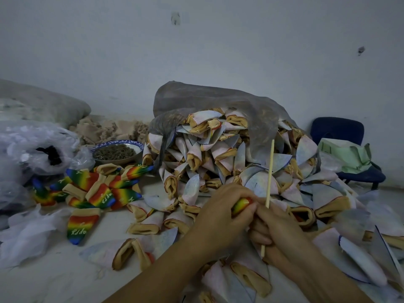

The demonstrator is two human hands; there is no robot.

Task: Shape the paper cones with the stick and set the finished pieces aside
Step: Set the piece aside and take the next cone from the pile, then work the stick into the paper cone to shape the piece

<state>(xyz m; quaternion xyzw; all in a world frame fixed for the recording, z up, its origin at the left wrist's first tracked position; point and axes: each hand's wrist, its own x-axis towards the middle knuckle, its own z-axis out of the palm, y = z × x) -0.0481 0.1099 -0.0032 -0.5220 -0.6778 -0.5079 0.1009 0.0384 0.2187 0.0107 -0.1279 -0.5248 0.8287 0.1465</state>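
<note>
Head view. Left hand curled round a rainbow cone at near centre, only the cone's red-and-yellow end showing between the fingers. Right hand touches it from the right, fingers closed round the stick. The stick stands nearly upright, its top in front of the heap and its lower end poking out below the hand. Whether the stick's tip is inside the cone: cannot tell, the hands hide it. Progress, as a judgement: early. A small scatter of finished rainbow pieces lies set aside at left, perhaps a dozen or so. Against that, a large heap of unshaped cones, pale side out with tan cuffs, spills from a grey bag at far centre and spreads across the near right, right under both forearms. Most of the work is left. Surroundings: patterned bowl of dark bits just beyond the finished pieces; crumpled clear plastic bags far left; beige stuffing behind the bowl; blue chair far right with a green bag on it. Obstruction: loose cones crowd the hands on every side, and the set-aside spot is hemmed in by bowl and plastic.
</note>
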